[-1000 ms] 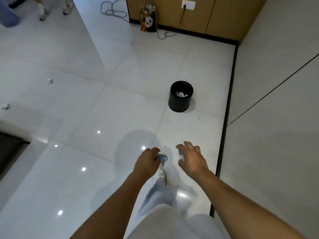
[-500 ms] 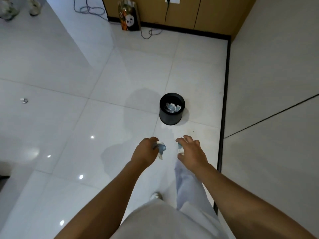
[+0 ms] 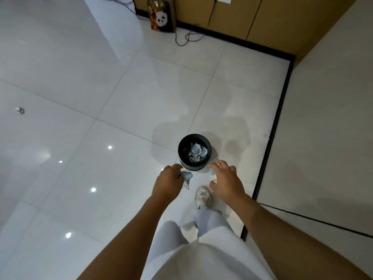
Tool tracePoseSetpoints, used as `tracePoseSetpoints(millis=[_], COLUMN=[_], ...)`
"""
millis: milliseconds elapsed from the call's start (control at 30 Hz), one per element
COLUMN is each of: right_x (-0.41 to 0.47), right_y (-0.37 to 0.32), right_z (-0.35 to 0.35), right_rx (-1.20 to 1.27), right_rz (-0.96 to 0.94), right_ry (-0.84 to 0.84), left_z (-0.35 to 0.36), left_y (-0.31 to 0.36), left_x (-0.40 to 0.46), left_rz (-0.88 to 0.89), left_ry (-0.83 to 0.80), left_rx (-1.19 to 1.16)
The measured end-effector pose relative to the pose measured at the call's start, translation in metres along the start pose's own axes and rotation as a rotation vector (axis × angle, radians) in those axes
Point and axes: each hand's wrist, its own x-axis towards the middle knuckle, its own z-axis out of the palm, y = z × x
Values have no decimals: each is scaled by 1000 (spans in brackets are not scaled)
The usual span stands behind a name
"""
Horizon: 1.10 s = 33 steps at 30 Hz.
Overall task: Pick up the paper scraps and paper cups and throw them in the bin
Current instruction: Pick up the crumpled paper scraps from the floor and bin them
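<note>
White glossy floor tiles fill the view, seen from above by a person standing and looking down at their own outstretched arms. Far to the left, one small crumpled paper scrap lies alone on the tiles, well apart from everything else. Moving right, the left hand is curled around a wad of pale blue crumpled paper, which pokes out past the fingers toward the middle. Just beyond and between both hands stands a small black round bin, open at the top, with crumpled paper already inside. Below it, one white shoe steps forward. The right hand has its fingers spread and only loosely bent, with a small pale piece of paper held at the thumb side; how firmly it is gripped is unclear. At the top, a panda-printed bag and a trailing cable sit against a brown wooden wall. On the far right, a dark skirting strip edges a beige wall. Both hands are near the bin but not yet over its mouth, so letting go now would likely drop paper on the floor beside it. The opening is narrow, and light paper may drift or bounce off the rim. The advancing foot could also knock the bin over.
</note>
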Motion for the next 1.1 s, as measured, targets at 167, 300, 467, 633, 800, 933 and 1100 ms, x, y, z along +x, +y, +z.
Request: tracePoseSetpoints(millis=[167, 300, 467, 633, 800, 933, 1100], right_x=[51, 91, 147, 213, 278, 292, 282], right_y=[17, 28, 40, 43, 44, 52, 68], right_z=[-3, 18, 67, 114, 151, 157, 139], right_rx=[13, 31, 69, 152, 88, 77, 172], right_rz=[-4, 5, 5, -5, 97, 131, 124], right_ry=[-47, -73, -75, -10, -183, -213, -171], left_z=[14, 35, 79, 114, 133, 136, 143], left_y=[2, -15, -53, -93, -119, -113, -86], left_x=[47, 87, 134, 168, 200, 226, 261], left_rz=[-43, -105, -196, -272, -288, -281, -229], left_ry=[35, 44, 33, 17, 35, 45, 39], left_rx=[-33, -53, -76, -100, -105, -140, -159])
